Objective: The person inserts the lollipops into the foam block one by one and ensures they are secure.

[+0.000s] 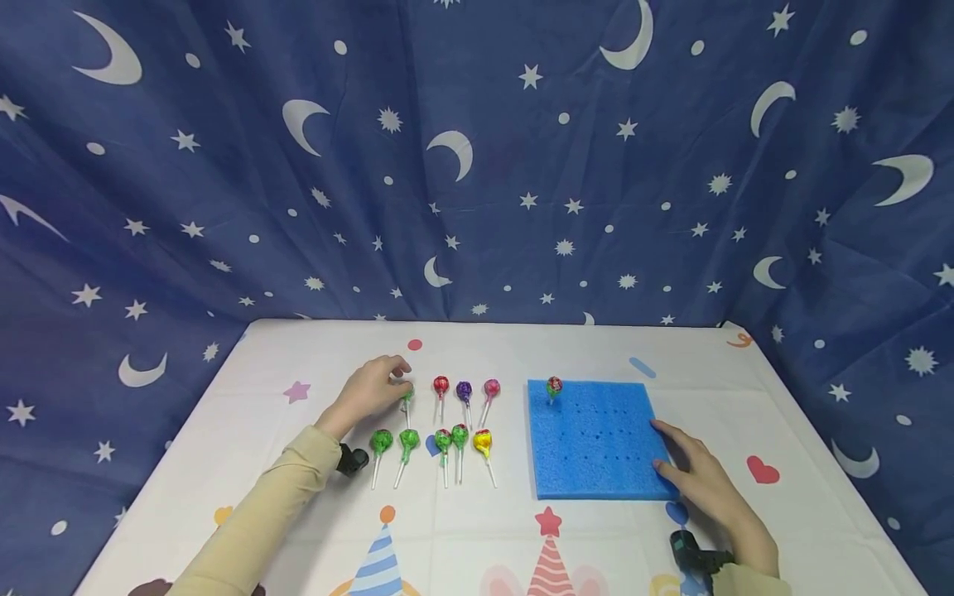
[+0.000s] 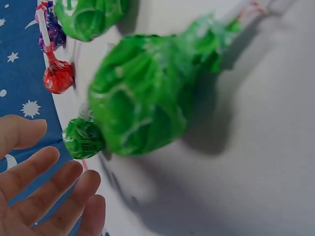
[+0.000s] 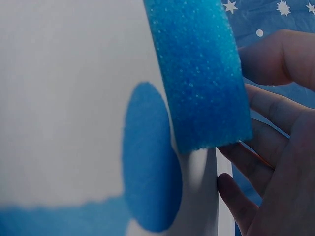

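My left hand (image 1: 371,391) is at the far left end of the lollipops, right over a green lollipop (image 1: 407,399) whose head it partly covers. In the left wrist view, thumb and fingers (image 2: 68,189) are spread apart beside that small green head (image 2: 82,139), with no grip around it. My right hand (image 1: 701,468) lies along the right edge of a blue foam block (image 1: 547,480), fingertips against its side. One red-and-green lollipop (image 1: 554,386) stands upright in the block's back left corner. Rows of small holes mark the foam's top.
Red (image 1: 441,386), purple (image 1: 464,392) and pink (image 1: 491,388) lollipops lie in the back row. Nearer lie several green ones (image 1: 381,442) and a yellow one (image 1: 483,442). The white printed tablecloth (image 1: 283,463) meets a blue star curtain (image 1: 507,165) behind.
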Motion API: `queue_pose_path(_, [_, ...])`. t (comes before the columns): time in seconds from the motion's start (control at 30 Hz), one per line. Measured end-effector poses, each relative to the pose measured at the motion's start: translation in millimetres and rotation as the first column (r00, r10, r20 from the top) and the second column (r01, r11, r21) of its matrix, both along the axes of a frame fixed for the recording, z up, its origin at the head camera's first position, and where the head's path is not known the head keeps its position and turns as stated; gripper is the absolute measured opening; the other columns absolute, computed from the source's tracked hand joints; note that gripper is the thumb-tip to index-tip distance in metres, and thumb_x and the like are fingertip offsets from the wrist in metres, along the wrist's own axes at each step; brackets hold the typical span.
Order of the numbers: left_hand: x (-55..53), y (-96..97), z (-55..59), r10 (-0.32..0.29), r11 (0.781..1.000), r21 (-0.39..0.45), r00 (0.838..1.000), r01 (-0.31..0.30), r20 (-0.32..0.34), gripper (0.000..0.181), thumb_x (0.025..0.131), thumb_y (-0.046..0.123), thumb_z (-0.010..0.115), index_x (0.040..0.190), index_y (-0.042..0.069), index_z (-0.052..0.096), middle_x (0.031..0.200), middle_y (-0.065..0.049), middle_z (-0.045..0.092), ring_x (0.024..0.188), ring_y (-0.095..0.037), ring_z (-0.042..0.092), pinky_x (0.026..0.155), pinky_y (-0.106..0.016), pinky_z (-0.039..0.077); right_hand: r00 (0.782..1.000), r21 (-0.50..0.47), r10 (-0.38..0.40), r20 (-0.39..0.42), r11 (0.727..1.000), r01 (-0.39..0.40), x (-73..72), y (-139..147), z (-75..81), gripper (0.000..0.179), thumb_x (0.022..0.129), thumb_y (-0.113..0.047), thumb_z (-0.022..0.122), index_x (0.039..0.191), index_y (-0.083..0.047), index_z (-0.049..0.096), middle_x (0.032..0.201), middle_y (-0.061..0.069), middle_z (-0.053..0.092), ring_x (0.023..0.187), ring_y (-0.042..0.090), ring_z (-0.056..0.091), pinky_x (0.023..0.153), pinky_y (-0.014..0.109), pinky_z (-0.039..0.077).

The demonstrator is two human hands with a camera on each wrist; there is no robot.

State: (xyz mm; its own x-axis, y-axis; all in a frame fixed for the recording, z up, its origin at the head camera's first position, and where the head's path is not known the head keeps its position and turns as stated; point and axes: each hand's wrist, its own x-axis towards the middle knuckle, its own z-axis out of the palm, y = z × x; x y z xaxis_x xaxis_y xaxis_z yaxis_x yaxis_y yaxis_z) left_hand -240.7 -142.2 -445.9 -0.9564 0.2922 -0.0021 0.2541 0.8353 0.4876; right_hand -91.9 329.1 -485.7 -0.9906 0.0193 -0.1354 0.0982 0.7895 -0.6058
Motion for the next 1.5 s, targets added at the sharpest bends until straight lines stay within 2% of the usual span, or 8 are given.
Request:
queue_pose_path(0.23, [-3.6,-3.8,-8.7,-0.001,1.0,0.016,1.0,0.001,0.015,0.03,0.086,0.02,0.065,0.112,0.005,0.065,0.106,-0.014,0.068,0.096,-0.029,0.064,0.083,-0.046,0.05,1.0,-0.001,-0.004,0.007,1.0,0.004,0.0,-1.1,-0.1,0.065,0.093,-0.029,0.057,0.149,-0.01,0.03,0.151,0.03,0.028,0.136,0.059,0.022,0.099,0.077,0.022])
queue_pose_path(0.5, [-1.7,-3.3,-10.4,-0.019,0.999,0.035,1.0,0.018,0.024,0.028,0.086,0.015,0.066,0.112,0.005,0.066,0.106,-0.014,0.069,0.095,-0.028,0.065,0.085,-0.046,0.051,1.0,0.005,-0.008,0.013,1.0,0.008,-0.3,-1.1,0.2,0.065,0.093,-0.028,0.057,0.149,-0.01,0.031,0.151,0.029,0.028,0.136,0.059,0.021,0.099,0.076,0.022])
queue_pose_path(0.93, [-3.6,-3.3,-17.7,-0.003,0.999,0.049,0.999,0.001,0.038,0.03,0.085,0.013,0.067,0.114,0.006,0.067,0.108,-0.011,0.07,0.096,-0.025,0.064,0.085,-0.043,0.051,1.0,-0.007,-0.003,-0.011,1.0,0.003,-0.2,0.2,-1.3,0.065,0.092,-0.028,0.059,0.149,-0.011,0.032,0.151,0.028,0.03,0.136,0.057,0.023,0.1,0.077,0.022])
queue_pose_path(1.33, [-6.6,-4.3,-18.4,-0.017,0.998,0.059,0.999,0.016,0.028,0.02,0.083,0.008,0.066,0.103,0.005,0.069,0.097,-0.01,0.069,0.084,-0.02,0.06,0.077,-0.038,0.049,1.0,-0.005,-0.019,0.008,1.0,0.019,-0.7,-1.5,-2.1,0.065,0.093,-0.028,0.058,0.149,-0.011,0.031,0.152,0.028,0.029,0.137,0.057,0.022,0.1,0.076,0.021])
queue_pose_path(1.5, [-4.5,-3.9,-15.6,-0.009,0.997,0.074,1.0,0.007,0.029,0.02,0.084,0.009,0.066,0.103,0.005,0.069,0.099,-0.011,0.068,0.084,-0.021,0.059,0.076,-0.037,0.049,1.0,-0.003,-0.019,0.005,1.0,0.019,-0.5,-1.0,-2.0,0.065,0.092,-0.027,0.058,0.149,-0.011,0.031,0.152,0.029,0.029,0.136,0.058,0.022,0.1,0.077,0.021])
